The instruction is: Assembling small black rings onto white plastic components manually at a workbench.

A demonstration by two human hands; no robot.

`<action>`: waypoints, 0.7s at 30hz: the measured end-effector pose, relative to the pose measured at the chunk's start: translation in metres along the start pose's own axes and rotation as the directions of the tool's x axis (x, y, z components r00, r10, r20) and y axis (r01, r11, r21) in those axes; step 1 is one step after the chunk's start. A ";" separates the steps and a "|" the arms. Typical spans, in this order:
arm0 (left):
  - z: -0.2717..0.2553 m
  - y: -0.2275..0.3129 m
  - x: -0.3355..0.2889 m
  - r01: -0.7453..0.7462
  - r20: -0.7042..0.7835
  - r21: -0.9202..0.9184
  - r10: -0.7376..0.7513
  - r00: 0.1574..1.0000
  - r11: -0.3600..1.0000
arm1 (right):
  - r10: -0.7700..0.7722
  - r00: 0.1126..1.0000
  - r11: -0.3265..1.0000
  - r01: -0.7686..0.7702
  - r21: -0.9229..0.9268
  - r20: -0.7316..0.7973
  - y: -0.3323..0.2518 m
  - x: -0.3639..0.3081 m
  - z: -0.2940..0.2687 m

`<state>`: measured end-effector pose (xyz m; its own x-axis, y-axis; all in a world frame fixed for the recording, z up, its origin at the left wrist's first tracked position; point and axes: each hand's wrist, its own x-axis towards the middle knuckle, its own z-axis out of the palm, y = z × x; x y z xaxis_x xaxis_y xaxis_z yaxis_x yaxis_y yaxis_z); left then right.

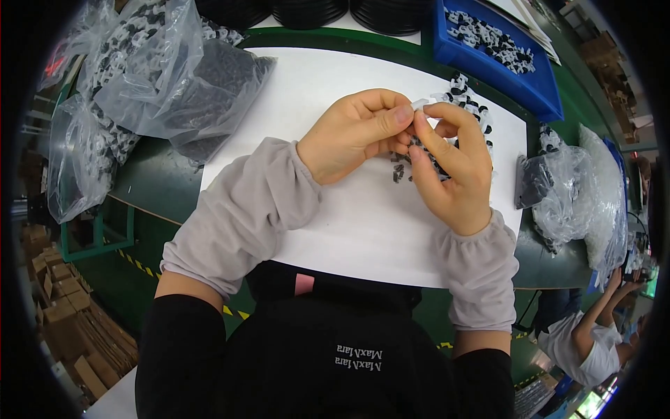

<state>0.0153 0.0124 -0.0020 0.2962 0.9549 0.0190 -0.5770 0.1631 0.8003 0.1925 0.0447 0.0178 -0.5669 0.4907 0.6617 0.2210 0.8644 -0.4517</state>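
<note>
Head view, only one up. Person at the bench, both hands together right of centre, over the far half of a large white sheet (349,223) on a dark green worktable (160,183).

Left hand (359,133): thumb and forefinger pinched on a small whitish plastic part (419,104), other fingers curled beneath. Right hand (457,164): fingertips at the same part from the right, lower digit standing off it. Can't tell whether the right grips or only steadies. Part sits up between the two sets of fingertips; its shape is mostly hidden.

Behind and partly under the right hand: loose pile of small white-and-black plastic fittings (459,85), on the sheet. Small dark grey pieces (398,172) lie just below the fingers, at the pile's near left edge.

Far right, beyond the sheet: blue plastic bin (499,87) with more white-and-black fittings inside. Far left: clear plastic bags (150,77) of similar fittings, plus a clear bag of dark grey bits (227,87) overlapping the sheet corner. Right of the sheet: more clear bags (564,185). Far edge: black coils (307,10). Another person in a white top (583,349) is off to the near right.
</note>
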 end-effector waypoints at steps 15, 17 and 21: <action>-0.001 0.003 0.004 -0.014 0.014 -0.014 0.014 1.000 1.000 | 0.315 0.917 0.944 -0.276 -0.182 0.244 0.041 -0.010 -0.032; 0.002 0.003 0.003 -0.006 -0.012 -0.015 0.006 1.000 1.000 | 0.340 0.907 0.932 -0.289 -0.220 0.249 0.039 -0.013 -0.023; -0.001 0.002 0.003 -0.003 -0.003 0.014 0.003 1.000 1.000 | 0.294 0.919 0.945 -0.239 -0.225 0.261 0.035 -0.013 -0.014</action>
<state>0.0143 0.0158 -0.0004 0.2926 0.9560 0.0195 -0.5670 0.1571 0.8086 0.2191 0.0700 0.0015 -0.6634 0.6769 0.3190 0.5225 0.7242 -0.4501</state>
